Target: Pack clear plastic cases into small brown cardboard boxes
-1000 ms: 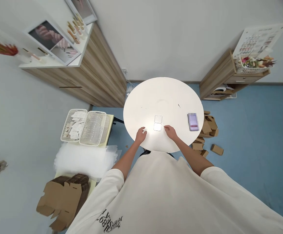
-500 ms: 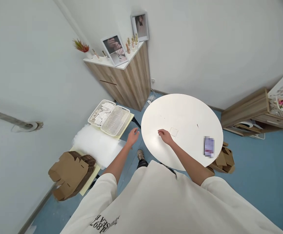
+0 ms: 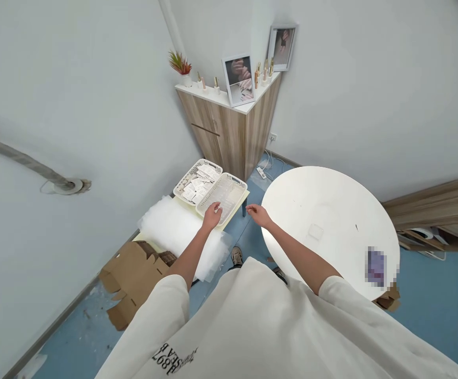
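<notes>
My left hand (image 3: 212,216) is over the near edge of a white basket (image 3: 242,185) that holds clear plastic pieces. Its thumb and fingers are apart and nothing shows between them. I cannot tell whether it touches the basket. My right hand (image 3: 258,215) is beside the left edge of the round white table (image 3: 331,192), fingers loosely bent, with no object in it. A thin clear square piece (image 3: 316,231) lies on that table. Adjoining the first basket is a second white basket (image 3: 178,190) full of white paper slips (image 3: 199,185).
White foam sheets (image 3: 181,231) and flattened brown cardboard boxes (image 3: 134,273) lie on the side table at left. A wooden cabinet (image 3: 229,134) stands in the corner. A blurred purple item (image 3: 376,267) is on the round table. A power strip (image 3: 261,172) lies on the floor.
My view has turned left, so the furniture appears farther right. My left hand has come over the basket of clear pieces. My right hand has moved from above the round table to its left edge.
</notes>
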A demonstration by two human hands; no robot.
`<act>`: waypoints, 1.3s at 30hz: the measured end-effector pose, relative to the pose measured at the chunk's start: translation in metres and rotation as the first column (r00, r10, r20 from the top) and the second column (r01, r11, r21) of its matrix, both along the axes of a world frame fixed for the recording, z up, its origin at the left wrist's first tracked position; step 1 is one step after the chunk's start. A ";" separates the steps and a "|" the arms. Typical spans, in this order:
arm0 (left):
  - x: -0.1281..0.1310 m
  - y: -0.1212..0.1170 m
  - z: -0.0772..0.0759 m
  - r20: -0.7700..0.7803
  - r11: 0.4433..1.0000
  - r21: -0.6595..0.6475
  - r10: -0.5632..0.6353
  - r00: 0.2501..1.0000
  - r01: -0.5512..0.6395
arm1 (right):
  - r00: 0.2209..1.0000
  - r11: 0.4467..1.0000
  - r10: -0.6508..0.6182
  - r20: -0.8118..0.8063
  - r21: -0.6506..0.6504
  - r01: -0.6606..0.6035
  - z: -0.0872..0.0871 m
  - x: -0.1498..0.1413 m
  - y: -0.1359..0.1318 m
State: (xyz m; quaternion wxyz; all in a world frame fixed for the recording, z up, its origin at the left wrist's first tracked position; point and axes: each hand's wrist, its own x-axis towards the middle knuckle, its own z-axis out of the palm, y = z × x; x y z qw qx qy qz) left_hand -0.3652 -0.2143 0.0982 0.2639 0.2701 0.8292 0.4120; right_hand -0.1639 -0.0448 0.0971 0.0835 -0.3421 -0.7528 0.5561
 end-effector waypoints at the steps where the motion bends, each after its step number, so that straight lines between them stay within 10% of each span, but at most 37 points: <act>1: -0.015 -0.001 0.000 0.000 1.000 0.003 0.005 1.000 -0.005 | 1.000 1.000 0.026 -0.006 0.003 -0.026 0.000 -0.018 -0.004; 14: -0.163 0.033 -0.040 -0.133 0.991 -0.136 -0.010 0.991 -0.008 | 0.998 0.998 0.063 0.019 -0.029 -0.063 -0.004 -0.156 -0.013; 25: -0.188 0.068 -0.083 -0.123 0.981 -0.175 0.057 0.991 -0.079 | 0.995 0.997 0.056 0.086 -0.064 -0.051 -0.017 -0.173 -0.001; 31: -0.189 0.062 -0.070 -0.147 0.991 -0.087 0.090 0.985 -0.104 | 0.994 0.996 0.072 0.078 -0.056 -0.068 -0.015 -0.176 0.005; 39: -0.174 0.050 -0.013 -0.196 0.991 0.065 0.131 0.972 -0.120 | 0.999 0.998 0.022 -0.036 0.063 -0.020 -0.003 -0.196 -0.003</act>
